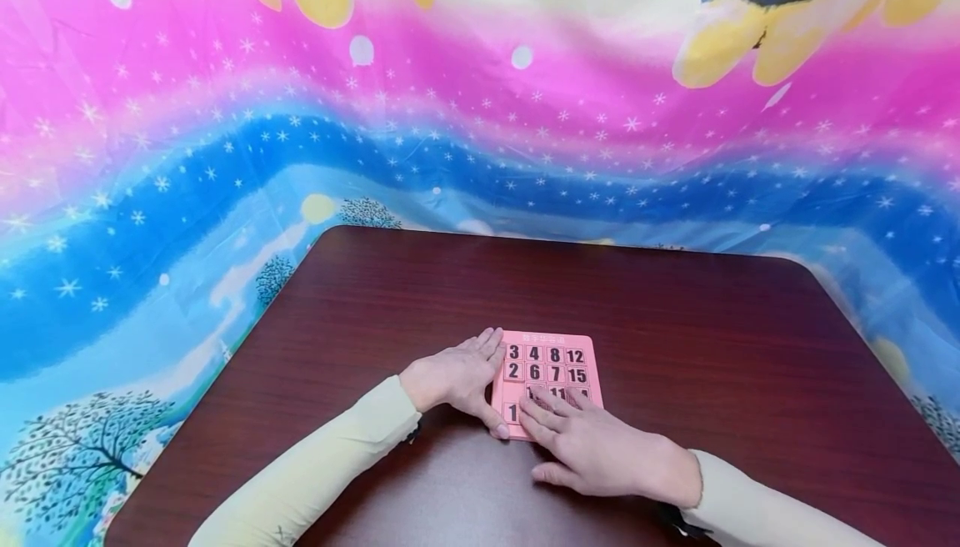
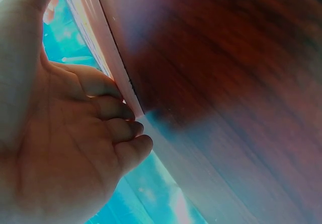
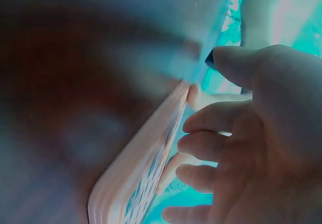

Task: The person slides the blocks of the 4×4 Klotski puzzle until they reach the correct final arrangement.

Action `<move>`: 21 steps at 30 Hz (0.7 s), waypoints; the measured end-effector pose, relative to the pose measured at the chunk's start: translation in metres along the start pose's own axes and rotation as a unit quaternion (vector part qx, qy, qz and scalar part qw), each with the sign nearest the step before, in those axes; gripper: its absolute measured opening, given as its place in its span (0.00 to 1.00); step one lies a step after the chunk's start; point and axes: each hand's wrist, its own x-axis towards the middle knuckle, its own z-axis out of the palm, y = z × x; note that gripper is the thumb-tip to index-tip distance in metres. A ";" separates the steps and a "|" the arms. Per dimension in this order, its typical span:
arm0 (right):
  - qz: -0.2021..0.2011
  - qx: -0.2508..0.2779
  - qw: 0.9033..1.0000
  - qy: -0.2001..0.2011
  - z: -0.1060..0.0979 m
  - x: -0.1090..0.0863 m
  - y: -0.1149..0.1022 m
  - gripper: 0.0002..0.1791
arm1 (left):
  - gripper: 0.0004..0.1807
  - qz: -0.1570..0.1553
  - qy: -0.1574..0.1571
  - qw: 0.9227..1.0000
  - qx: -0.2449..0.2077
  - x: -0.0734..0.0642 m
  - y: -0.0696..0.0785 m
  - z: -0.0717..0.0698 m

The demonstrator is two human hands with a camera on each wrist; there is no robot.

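Observation:
A pink number slide puzzle (image 1: 585, 342) lies flat on the table. Its far row reads 3, 4, 8, 12 and the row below 2, 6, 7, 15. A bare slot shows at the left of the third row, above the 1 tile (image 1: 512, 413). My left hand (image 1: 456, 376) holds the puzzle's left side, fingers at the far corner and thumb at the near one. Over the lower rows, my right hand (image 1: 603, 447) lays outstretched fingers on the tiles, hiding several of them. In the right wrist view the puzzle's edge (image 3: 138, 158) runs beside those fingers.
The dark brown table (image 1: 420, 288) has rounded far corners and extends on all sides of the puzzle. Behind it hangs a colourful printed cloth (image 1: 480, 138) with snowflakes and trees.

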 end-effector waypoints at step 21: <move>0.014 0.009 1.000 0.000 0.010 0.011 0.009 0.35 | 0.73 0.001 -0.004 1.000 0.005 0.001 0.000 0.000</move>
